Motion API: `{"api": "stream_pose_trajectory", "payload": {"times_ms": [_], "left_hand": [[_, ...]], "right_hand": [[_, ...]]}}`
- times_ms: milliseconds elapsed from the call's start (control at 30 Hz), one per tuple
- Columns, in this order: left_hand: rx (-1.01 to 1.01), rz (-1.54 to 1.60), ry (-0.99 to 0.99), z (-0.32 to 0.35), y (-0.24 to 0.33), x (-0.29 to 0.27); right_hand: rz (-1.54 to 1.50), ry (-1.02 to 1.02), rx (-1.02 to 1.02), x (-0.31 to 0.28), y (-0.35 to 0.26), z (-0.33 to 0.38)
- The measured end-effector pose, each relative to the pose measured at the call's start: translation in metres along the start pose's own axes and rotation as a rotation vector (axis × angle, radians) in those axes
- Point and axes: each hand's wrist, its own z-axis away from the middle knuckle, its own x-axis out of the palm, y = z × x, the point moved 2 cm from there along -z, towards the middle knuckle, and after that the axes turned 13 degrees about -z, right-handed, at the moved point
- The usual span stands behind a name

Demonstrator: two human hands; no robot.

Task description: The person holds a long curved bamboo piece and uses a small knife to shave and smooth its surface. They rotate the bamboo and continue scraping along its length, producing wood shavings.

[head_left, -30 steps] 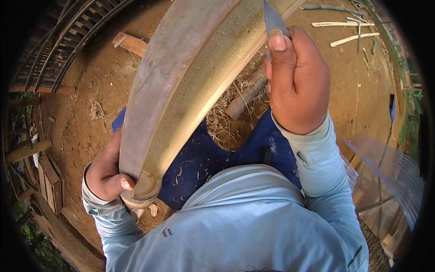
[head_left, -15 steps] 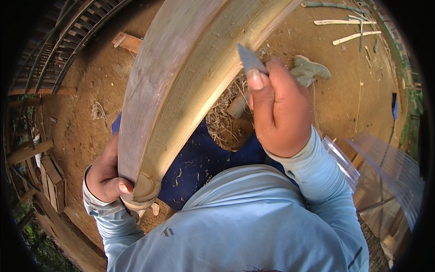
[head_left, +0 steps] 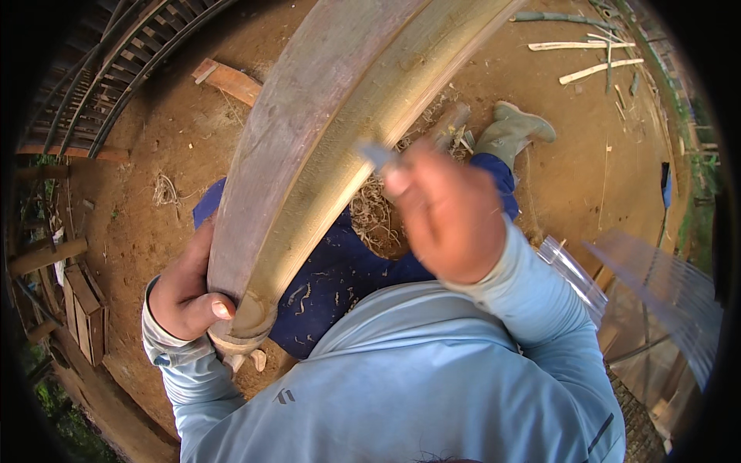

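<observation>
A long thick bamboo pole runs from my lap up and away to the top right, its near end cut. My left hand grips that near end, thumb on the cut edge. My right hand, blurred with motion, is closed on a knife whose grey blade lies against the pale shaved face of the pole. Dark blue trousers cover my legs under the pole. A heap of bamboo shavings lies between my legs.
Bare brown earth all round. A green boot is at my right foot. A wooden block lies at the upper left, split bamboo strips at the upper right, clear corrugated sheets at the right, stacked wood at the left.
My right hand has drawn the knife down along the pole toward me, from near the top of the picture to the middle. My left hand has kept its hold on the pole's end.
</observation>
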Motion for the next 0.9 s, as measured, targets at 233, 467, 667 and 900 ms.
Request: {"api": "stream_pose_trajectory", "payload": {"times_ms": [233,467,667,900], "left_hand": [[0.0,-0.077,0.073,0.0,0.012,0.009],[0.059,-0.145,0.119,0.004,0.011,0.019],[0.053,-0.146,0.126,0.006,0.009,0.02],[0.052,-0.1,0.145,0.005,0.008,0.022]], "right_hand": [[0.27,0.269,0.052,-0.073,0.004,-0.044],[0.278,0.358,0.225,-0.083,-0.007,-0.065],[0.311,0.279,0.053,-0.065,0.001,-0.05],[0.281,0.229,-0.067,-0.034,0.0,-0.033]]}}
